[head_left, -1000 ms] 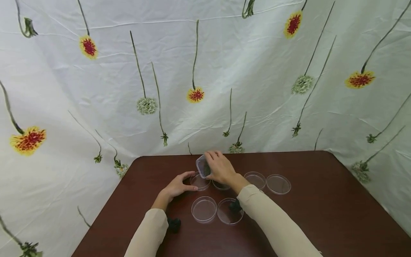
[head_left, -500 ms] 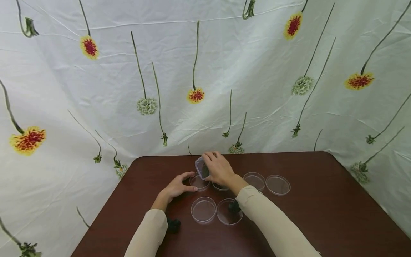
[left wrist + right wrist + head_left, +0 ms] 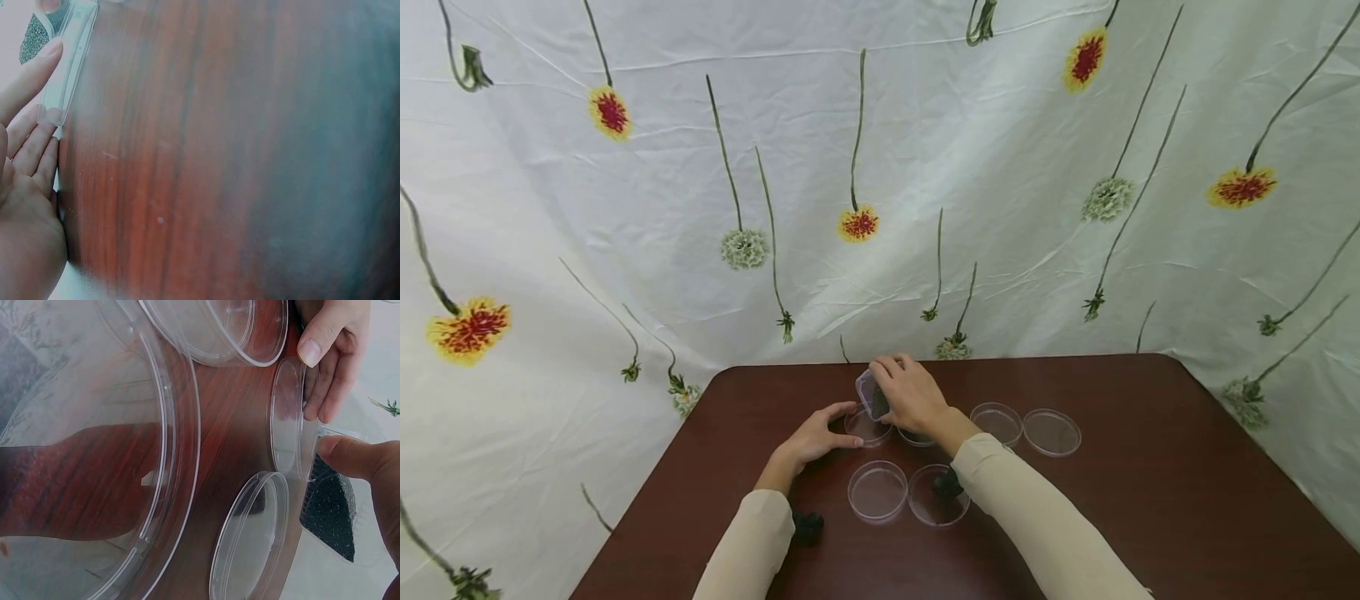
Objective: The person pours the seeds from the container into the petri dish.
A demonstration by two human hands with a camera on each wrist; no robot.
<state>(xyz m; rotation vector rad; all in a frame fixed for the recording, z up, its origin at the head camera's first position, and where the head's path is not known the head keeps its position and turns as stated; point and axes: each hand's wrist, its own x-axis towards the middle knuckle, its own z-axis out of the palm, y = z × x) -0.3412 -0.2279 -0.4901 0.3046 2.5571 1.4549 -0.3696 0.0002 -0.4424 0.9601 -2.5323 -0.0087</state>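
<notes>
In the head view my left hand (image 3: 811, 435) steadies a clear petri dish (image 3: 867, 431) at the back left of the group, thumb at the near side and fingers at the far side. My right hand (image 3: 908, 393) grips a small clear plastic tub (image 3: 868, 390), tilted over that dish. Dark fine grains (image 3: 331, 509) lie against the tub's lower side in the right wrist view. There the dish (image 3: 287, 425) appears edge-on beneath the tub, and whether grains lie in it cannot be told. Left wrist view: the thumb and fingertips meet the dish's wall (image 3: 72, 75).
A second back-row dish (image 3: 916, 437) is partly hidden by the right hand. Two more dishes, one (image 3: 996, 422) beside another (image 3: 1052, 432), stand to its right. Nearer are a front left dish (image 3: 877, 490) and a front right dish (image 3: 934, 504) under the right forearm. All rest on a brown table (image 3: 1150, 500).
The tub has dipped very slightly down and left in the right hand. The left hand and the dishes have kept their places.
</notes>
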